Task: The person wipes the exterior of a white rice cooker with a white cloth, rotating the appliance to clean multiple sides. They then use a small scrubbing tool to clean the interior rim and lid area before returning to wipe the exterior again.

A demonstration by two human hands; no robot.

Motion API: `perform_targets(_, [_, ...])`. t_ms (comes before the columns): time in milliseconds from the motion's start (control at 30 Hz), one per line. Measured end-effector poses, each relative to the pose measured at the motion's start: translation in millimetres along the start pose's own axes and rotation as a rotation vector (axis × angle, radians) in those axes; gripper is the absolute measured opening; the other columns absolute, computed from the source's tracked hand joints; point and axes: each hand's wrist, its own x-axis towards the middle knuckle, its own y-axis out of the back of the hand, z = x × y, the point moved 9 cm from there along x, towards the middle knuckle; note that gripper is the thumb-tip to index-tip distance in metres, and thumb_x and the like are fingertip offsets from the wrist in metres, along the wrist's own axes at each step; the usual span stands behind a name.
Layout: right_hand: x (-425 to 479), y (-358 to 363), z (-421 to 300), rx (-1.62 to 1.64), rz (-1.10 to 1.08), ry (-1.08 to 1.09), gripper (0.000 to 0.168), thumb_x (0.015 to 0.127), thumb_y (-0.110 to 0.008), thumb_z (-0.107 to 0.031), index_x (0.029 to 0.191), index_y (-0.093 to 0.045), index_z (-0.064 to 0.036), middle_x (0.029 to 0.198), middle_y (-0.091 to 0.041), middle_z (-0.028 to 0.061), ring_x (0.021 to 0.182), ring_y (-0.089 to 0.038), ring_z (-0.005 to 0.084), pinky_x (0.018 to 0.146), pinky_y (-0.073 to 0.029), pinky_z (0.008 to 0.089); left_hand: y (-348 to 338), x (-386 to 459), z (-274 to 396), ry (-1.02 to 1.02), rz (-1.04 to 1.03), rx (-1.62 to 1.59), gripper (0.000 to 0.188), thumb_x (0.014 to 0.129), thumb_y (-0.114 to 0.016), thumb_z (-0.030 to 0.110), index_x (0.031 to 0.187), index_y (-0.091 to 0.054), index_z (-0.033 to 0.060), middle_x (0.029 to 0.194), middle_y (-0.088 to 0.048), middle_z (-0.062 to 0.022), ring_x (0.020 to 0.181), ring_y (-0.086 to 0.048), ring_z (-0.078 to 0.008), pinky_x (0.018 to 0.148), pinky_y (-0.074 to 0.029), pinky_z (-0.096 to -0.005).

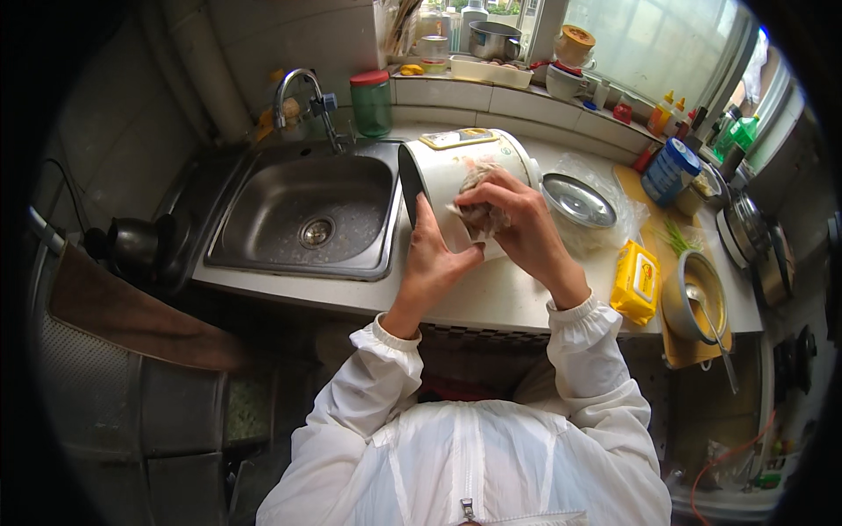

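A white rice cooker body [437, 172] lies tilted on its side on the countertop [520, 292], right of the sink, its dark open mouth facing left and its control panel on top. My left hand [434, 253] grips the rim at the mouth, fingers partly inside. In my right hand [526, 220] is a crumpled, dirty whitish cloth [483, 214], pressed against the cooker's side. A round lid with a metal rim [579, 199] rests on a clear plastic bag [625, 197] just to the right of the cooker.
Left is a stainless steel sink [309, 210] with a faucet [309, 98]; a green jar with red lid [371, 105] stands behind. To the right are a yellow wipes pack [635, 283], a bowl with a spoon [694, 296] on a cutting board [677, 352], and a blue tub [671, 171].
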Motion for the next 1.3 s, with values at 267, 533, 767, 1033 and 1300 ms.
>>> perform_targets(267, [22,-8,2,-0.021,0.036,-0.035,0.036,0.07,-0.066,0.016,0.102,-0.073,-0.001,0.097,-0.064,0.0161,0.093,-0.066,0.0395,0.081,-0.054,0.0441,-3,-9,-11,-0.003,0.071,-0.021,0.089,0.069,-0.083,0.007,0.145,-0.037,-0.001,0.13,-0.058,-0.0174,0.122,-0.058,-0.0297,0.106,-0.047,-0.0404])
perform_targets(533, [23,-7,-28,-0.023,0.125,0.034,0.041,0.068,-0.064,0.016,0.105,-0.067,-0.001,0.096,-0.064,0.0168,0.096,-0.065,0.0418,0.082,-0.052,0.0476,-13,-41,-4,-0.217,0.206,0.208,0.088,0.079,-0.081,0.007,0.15,-0.032,-0.0063,0.118,-0.068,-0.0285,0.107,-0.071,-0.0466,0.088,-0.058,-0.0429])
perform_targets(767, [7,39,26,-0.344,0.232,-0.374,0.015,0.081,-0.072,-0.001,0.094,-0.065,0.0,0.095,-0.067,0.0208,0.088,-0.065,0.0412,0.077,-0.052,0.0481,-13,-47,-18,0.01,0.309,-0.056,0.073,0.086,-0.077,0.008,0.144,-0.038,-0.014,0.109,-0.072,-0.0278,0.094,-0.076,-0.0351,0.08,-0.058,-0.037])
perform_targets(1033, [18,-12,-22,-0.138,0.155,-0.107,0.02,0.073,-0.065,0.003,0.093,-0.065,-0.001,0.09,-0.064,0.0192,0.092,-0.063,0.0431,0.081,-0.051,0.0487,-19,-51,-17,-0.145,0.291,0.09,0.076,0.086,-0.079,0.011,0.141,-0.037,-0.0201,0.095,-0.075,-0.0221,0.059,-0.069,-0.0281,0.059,-0.055,-0.0363])
perform_targets(1300, [19,23,16,-0.158,0.285,-0.289,0.012,0.081,-0.069,-0.006,0.089,-0.062,0.0,0.08,-0.065,0.0215,0.077,-0.065,0.0418,0.071,-0.051,0.0485,-22,-51,-15,-0.076,0.372,0.063,0.078,0.087,-0.08,0.013,0.14,-0.036,-0.0231,0.094,-0.076,-0.022,0.06,-0.07,-0.033,0.056,-0.055,-0.038])
